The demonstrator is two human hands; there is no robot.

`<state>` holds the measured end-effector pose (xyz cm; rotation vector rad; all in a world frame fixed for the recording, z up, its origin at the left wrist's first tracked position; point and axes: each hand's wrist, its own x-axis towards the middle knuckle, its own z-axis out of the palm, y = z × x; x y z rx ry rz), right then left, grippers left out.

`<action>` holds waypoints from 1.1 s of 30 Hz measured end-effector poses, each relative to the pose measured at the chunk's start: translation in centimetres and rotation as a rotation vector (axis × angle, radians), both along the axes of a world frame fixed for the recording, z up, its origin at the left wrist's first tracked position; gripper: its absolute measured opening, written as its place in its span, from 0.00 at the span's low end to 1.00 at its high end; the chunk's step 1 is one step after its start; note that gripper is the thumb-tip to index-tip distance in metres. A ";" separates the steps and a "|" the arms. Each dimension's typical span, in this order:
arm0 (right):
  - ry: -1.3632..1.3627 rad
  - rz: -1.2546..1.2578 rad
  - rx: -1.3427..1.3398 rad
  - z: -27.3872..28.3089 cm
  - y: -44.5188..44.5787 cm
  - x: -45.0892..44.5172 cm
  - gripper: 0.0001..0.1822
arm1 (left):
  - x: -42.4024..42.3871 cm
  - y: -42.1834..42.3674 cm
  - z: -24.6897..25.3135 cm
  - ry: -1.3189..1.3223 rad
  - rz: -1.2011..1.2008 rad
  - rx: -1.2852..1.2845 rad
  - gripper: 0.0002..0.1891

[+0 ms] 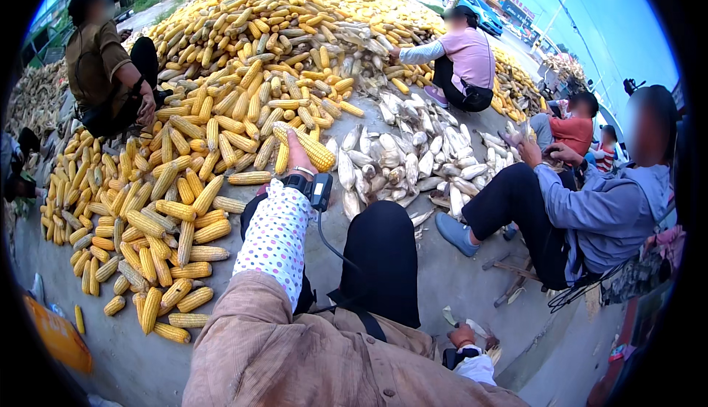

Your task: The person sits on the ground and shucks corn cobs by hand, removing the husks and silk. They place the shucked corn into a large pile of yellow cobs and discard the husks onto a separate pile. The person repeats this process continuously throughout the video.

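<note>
My left hand is stretched out in front of me, its fingers around a husked yellow ear of corn. Just beyond and to the left of it lies a large heap of husked corn ears. Low on my right side, my right hand is closed on some pale corn husk, part of which sticks out past the fingers. Ahead of my knee, to the right of the held ear, is a pile of ears still in whitish husks.
A person in a blue-grey jacket sits at my right, hands on a cob. Another in pink squats by the unhusked pile, and one in brown sits at the left. Loose ears spread over the concrete ground. Vehicles stand behind.
</note>
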<state>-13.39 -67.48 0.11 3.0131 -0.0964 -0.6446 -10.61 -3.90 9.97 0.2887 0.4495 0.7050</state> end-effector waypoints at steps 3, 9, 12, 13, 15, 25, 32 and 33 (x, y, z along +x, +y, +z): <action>-0.265 0.172 0.437 3.1 6.5 7.2 0.22 | 0.1 -1.9 1.7 -0.022 -0.029 -0.019 0.36; -0.023 0.356 1.124 11.6 26.7 14.1 0.16 | 0.1 -3.5 3.2 -0.046 -0.130 0.024 0.31; 0.073 0.491 1.263 15.8 36.3 11.2 0.21 | 1.5 -2.8 1.5 -0.143 -0.234 0.083 0.26; 0.048 0.536 1.310 15.0 38.1 11.9 0.23 | 1.8 -3.8 1.9 -0.175 -0.286 0.115 0.25; 0.225 0.619 1.378 15.6 42.1 11.4 0.38 | 2.8 -3.7 1.0 -0.229 -0.436 0.163 0.24; 0.244 0.184 1.384 7.7 37.2 13.5 0.24 | 3.0 -4.4 1.9 0.390 -0.520 0.376 0.38; 0.616 -0.242 0.564 -8.2 11.7 9.2 0.24 | 2.9 -4.6 3.6 0.387 -0.330 0.266 0.28; 0.743 -0.136 0.466 -9.2 10.1 8.6 0.23 | 2.5 -4.8 4.0 0.380 -0.314 0.251 0.27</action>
